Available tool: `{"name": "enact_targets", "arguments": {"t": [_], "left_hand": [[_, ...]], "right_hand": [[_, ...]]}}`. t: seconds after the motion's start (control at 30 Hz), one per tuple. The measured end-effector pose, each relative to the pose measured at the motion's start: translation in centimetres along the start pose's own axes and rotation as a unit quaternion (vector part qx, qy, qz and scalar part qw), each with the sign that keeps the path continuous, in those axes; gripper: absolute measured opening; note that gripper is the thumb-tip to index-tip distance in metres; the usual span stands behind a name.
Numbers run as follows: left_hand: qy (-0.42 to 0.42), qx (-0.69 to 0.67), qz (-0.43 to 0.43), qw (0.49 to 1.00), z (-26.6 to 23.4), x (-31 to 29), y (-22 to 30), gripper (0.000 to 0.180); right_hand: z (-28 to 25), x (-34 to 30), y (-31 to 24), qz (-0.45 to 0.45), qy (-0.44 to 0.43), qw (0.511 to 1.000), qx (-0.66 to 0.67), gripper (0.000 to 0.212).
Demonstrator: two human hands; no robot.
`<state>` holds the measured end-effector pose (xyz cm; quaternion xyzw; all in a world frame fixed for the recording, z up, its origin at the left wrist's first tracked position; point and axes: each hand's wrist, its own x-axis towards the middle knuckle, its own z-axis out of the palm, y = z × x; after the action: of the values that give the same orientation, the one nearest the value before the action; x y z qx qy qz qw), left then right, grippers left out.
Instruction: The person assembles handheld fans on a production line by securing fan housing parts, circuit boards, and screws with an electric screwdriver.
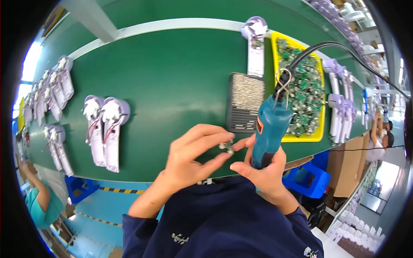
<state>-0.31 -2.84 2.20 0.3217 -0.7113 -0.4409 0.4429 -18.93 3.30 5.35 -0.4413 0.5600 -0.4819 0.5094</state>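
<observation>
Near the front edge of the green workbench, my left hand (193, 155) pinches a small circuit board (226, 146) between thumb and fingertips. My right hand (267, 172) is wrapped round a teal electric screwdriver (272, 124), whose black cable rises from a wire hanging loop. The screwdriver's lower end is hidden by my hand. Just beyond my hands lies a dark screw tray (245, 101) with rows of small screws. To its right, a yellow bin (319, 136) holds many green circuit boards. A white and lilac housing (256, 51) lies behind the screw tray.
Two open housings with red wires (107, 129) lie on the left of the bench, with more housings (56, 88) farther left. Other housings (342, 107) stand right of the bin. A blue stool (307, 178) is below the bench edge. A co-worker in teal (45, 202) is at far left.
</observation>
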Motion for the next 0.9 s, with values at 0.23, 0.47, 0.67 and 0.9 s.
{"name": "enact_targets", "arguments": {"t": [0.23, 0.47, 0.67, 0.9], "left_hand": [[0.071, 0.177, 0.069, 0.979, -4.0, -1.7, 1.9, 0.055], [0.255, 0.529, -0.167, 0.792, -12.4, -6.6, 1.9, 0.049], [0.205, 0.457, -0.196, 0.843, -13.4, -6.5, 2.1, 0.036], [0.146, 0.430, -0.086, 0.887, -14.8, -4.4, 0.2, 0.011]], "right_hand": [[1.4, -0.1, 0.7, 0.120, 0.063, 0.986, 0.101, 0.029], [2.8, 0.4, 3.4, 0.189, -0.007, 0.964, 0.184, 0.020], [2.9, 0.5, 2.9, 0.182, -0.006, 0.962, 0.205, 0.020], [1.9, 0.2, 3.6, 0.172, 0.007, 0.963, 0.206, 0.019]]}}
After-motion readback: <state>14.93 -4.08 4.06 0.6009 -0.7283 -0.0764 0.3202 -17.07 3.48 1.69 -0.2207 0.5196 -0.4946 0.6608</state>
